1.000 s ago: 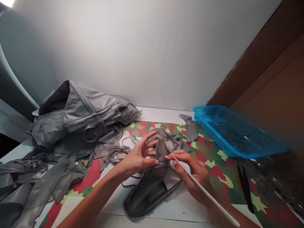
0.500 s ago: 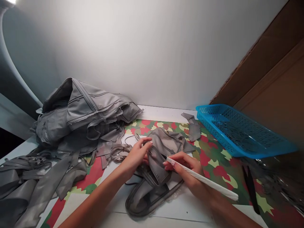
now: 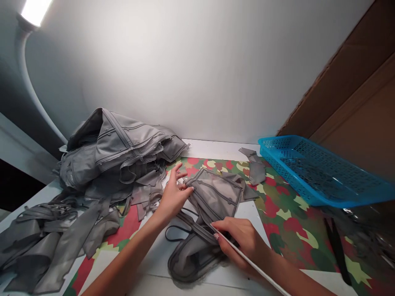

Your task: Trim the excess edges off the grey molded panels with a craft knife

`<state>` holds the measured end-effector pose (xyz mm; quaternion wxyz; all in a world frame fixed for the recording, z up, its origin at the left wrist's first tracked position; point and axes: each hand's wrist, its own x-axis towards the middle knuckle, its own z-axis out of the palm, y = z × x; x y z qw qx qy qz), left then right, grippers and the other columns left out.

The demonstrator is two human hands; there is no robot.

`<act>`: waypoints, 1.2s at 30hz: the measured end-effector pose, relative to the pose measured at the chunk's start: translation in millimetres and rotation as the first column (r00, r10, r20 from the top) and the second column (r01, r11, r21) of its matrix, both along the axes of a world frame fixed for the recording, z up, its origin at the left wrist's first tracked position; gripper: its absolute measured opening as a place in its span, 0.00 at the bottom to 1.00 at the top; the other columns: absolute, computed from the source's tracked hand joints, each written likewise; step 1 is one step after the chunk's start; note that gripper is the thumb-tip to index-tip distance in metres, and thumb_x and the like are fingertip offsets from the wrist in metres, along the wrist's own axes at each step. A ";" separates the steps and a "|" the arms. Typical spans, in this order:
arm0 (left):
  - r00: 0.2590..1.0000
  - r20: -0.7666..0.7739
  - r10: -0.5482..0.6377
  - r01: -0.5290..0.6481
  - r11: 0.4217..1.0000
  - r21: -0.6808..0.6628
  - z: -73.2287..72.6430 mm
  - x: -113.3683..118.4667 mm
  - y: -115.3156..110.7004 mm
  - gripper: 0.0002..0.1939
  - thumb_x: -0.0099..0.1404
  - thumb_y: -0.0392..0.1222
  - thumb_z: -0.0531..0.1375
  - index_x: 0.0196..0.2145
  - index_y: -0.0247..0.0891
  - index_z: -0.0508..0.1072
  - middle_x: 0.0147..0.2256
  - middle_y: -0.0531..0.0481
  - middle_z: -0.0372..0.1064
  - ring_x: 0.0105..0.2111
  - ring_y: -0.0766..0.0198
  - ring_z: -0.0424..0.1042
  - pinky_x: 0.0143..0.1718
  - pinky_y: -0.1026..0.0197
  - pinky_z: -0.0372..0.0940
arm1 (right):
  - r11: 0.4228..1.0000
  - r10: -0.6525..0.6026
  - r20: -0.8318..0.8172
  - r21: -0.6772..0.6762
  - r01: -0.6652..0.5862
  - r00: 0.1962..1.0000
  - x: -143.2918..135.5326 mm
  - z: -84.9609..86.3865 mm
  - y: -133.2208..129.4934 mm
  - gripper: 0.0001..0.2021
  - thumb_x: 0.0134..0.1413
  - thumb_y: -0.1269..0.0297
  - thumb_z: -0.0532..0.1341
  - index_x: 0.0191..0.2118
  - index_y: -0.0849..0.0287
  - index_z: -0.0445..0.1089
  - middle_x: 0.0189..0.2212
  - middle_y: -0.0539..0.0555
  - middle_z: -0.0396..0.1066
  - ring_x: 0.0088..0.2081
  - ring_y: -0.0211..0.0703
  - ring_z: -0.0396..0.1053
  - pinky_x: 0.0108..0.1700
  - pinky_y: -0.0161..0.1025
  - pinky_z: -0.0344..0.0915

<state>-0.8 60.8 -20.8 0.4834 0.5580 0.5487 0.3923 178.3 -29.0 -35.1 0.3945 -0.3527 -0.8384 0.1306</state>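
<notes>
A grey leather-like panel [image 3: 216, 189] with dark piped seams and small metal rings lies in front of me, flatter at its far end. My left hand [image 3: 174, 193] pinches its left edge between thumb and finger, the other fingers raised. Over the panel's near part, my right hand [image 3: 239, 236] grips a long, slim white-handled tool [image 3: 256, 267]. The tool's tip is hidden by the fingers, so I cannot tell whether it touches the material. Nearer to me lies a looped grey part [image 3: 185, 263] with dark edging. A thin black cord [image 3: 171, 234] curls beside it.
Heaped grey pieces [image 3: 123, 139] stand at the back left, with loose strips [image 3: 64, 242] nearer. A blue perforated basket [image 3: 311, 181] sits right, beside cardboard [image 3: 354, 82]. Black tweezers-like tool [image 3: 338, 250] lies at the right. A lamp [image 3: 33, 16] hangs upper left.
The panel has been spread flatter, its seamed face now showing. My right hand has come nearer to me with the tool. My left fingers have lifted apart. The view has shifted slightly.
</notes>
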 end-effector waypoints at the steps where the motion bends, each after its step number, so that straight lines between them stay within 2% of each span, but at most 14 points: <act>1: 1.000 -0.012 -0.027 0.027 1.000 0.003 2.0 -1.8 1.6 0.36 0.49 0.37 0.59 0.56 0.39 0.52 0.46 0.43 0.64 0.24 0.73 0.65 0.26 0.67 0.62 | 1.000 0.004 0.006 0.014 -0.004 1.000 -0.2 0.5 0.0 0.07 0.54 0.72 0.52 0.38 0.62 0.65 0.20 0.51 0.68 0.21 0.37 0.65 0.24 0.33 0.61; 3: 0.995 -0.064 -0.078 0.078 0.997 0.006 5.8 -5.0 3.4 0.28 0.49 0.39 0.59 0.49 0.34 0.64 0.33 0.47 0.69 0.26 0.68 0.66 0.27 0.65 0.61 | 0.999 0.013 0.020 0.044 -0.014 1.000 -0.6 0.0 0.0 0.07 0.54 0.72 0.52 0.38 0.62 0.64 0.20 0.50 0.68 0.20 0.37 0.64 0.23 0.33 0.61; 5: 0.985 -0.148 -0.093 0.099 0.995 0.030 9.0 -7.0 2.9 0.16 0.48 0.41 0.60 0.36 0.34 0.72 0.24 0.52 0.67 0.25 0.65 0.65 0.27 0.64 0.58 | 0.997 0.011 0.034 0.072 -0.013 0.999 -0.9 -1.9 -0.3 0.08 0.54 0.73 0.52 0.39 0.62 0.64 0.20 0.50 0.68 0.19 0.37 0.64 0.23 0.33 0.60; 7: 0.970 -0.233 -0.073 0.091 0.994 0.066 11.6 -7.6 0.3 0.08 0.47 0.44 0.62 0.24 0.35 0.72 0.19 0.54 0.64 0.23 0.65 0.62 0.26 0.64 0.54 | 0.995 -0.013 0.042 0.098 0.009 0.999 -0.8 -4.4 -0.6 0.08 0.54 0.73 0.52 0.39 0.62 0.64 0.19 0.50 0.68 0.19 0.37 0.65 0.23 0.33 0.61; 10: 0.950 -0.309 -0.042 0.077 0.992 0.101 15.0 -6.9 -4.8 0.13 0.47 0.46 0.62 0.15 0.37 0.66 0.17 0.55 0.61 0.21 0.65 0.59 0.24 0.64 0.50 | 0.990 -0.080 0.050 0.122 0.074 0.996 0.8 -7.6 -0.5 0.08 0.54 0.73 0.53 0.41 0.62 0.64 0.18 0.49 0.69 0.18 0.37 0.67 0.23 0.34 0.61; 14: 0.948 -0.295 -0.122 0.147 0.987 0.064 18.2 -4.2 -8.4 0.15 0.50 0.47 0.61 0.15 0.36 0.64 0.15 0.56 0.58 0.19 0.67 0.56 0.22 0.65 0.48 | 0.978 -0.161 0.043 0.143 0.153 0.986 4.5 -8.6 1.3 0.08 0.55 0.72 0.53 0.41 0.62 0.64 0.15 0.48 0.67 0.14 0.38 0.65 0.20 0.34 0.60; 18: 0.948 -0.166 -0.272 0.280 0.960 0.026 18.8 -0.1 -9.9 0.15 0.55 0.48 0.57 0.19 0.36 0.63 0.18 0.58 0.55 0.20 0.70 0.53 0.21 0.67 0.47 | 0.969 -0.218 -0.001 0.119 0.216 0.976 6.6 -5.5 2.0 0.08 0.56 0.71 0.52 0.41 0.61 0.64 0.15 0.47 0.67 0.14 0.37 0.65 0.21 0.34 0.60; 21: 0.932 -0.054 -0.358 0.359 0.933 0.011 18.7 3.0 -12.6 0.15 0.58 0.50 0.55 0.22 0.36 0.63 0.20 0.58 0.53 0.20 0.71 0.52 0.21 0.68 0.47 | 0.961 -0.263 -0.053 0.070 0.267 0.963 7.0 -1.9 1.1 0.07 0.56 0.72 0.52 0.40 0.59 0.64 0.18 0.47 0.68 0.17 0.36 0.66 0.23 0.33 0.61; 24: 0.914 0.030 -0.404 0.404 0.915 0.001 19.4 5.8 -15.9 0.15 0.58 0.51 0.55 0.26 0.35 0.63 0.21 0.57 0.54 0.22 0.71 0.52 0.22 0.69 0.47 | 0.956 -0.283 -0.114 0.050 0.290 0.952 7.5 0.2 1.1 0.07 0.56 0.72 0.53 0.39 0.58 0.63 0.25 0.50 0.70 0.25 0.38 0.69 0.28 0.33 0.64; 30: 0.911 0.090 -0.402 0.403 0.915 0.006 22.0 8.4 -18.8 0.15 0.58 0.52 0.55 0.27 0.35 0.63 0.22 0.57 0.54 0.22 0.71 0.52 0.22 0.69 0.48 | 0.967 -0.247 -0.191 0.014 0.254 0.950 7.9 -3.1 4.0 0.08 0.54 0.74 0.54 0.39 0.57 0.63 0.36 0.54 0.69 0.38 0.40 0.70 0.40 0.35 0.65; 33: 0.923 0.069 -0.379 0.377 0.925 0.035 22.8 7.9 -18.6 0.15 0.58 0.51 0.55 0.27 0.35 0.64 0.23 0.56 0.57 0.23 0.71 0.55 0.23 0.68 0.51 | 0.978 -0.208 -0.283 -0.090 0.190 0.936 8.0 -3.4 4.3 0.09 0.53 0.74 0.55 0.39 0.56 0.65 0.40 0.54 0.69 0.42 0.41 0.69 0.43 0.36 0.64; 36: 0.935 0.015 -0.355 0.353 0.933 0.073 22.7 7.0 -18.8 0.12 0.58 0.48 0.56 0.29 0.35 0.68 0.26 0.53 0.62 0.25 0.69 0.59 0.26 0.68 0.54 | 0.965 -0.168 -0.407 -0.254 0.065 0.898 7.6 0.6 4.4 0.06 0.55 0.71 0.55 0.37 0.55 0.67 0.43 0.54 0.69 0.45 0.44 0.67 0.45 0.38 0.63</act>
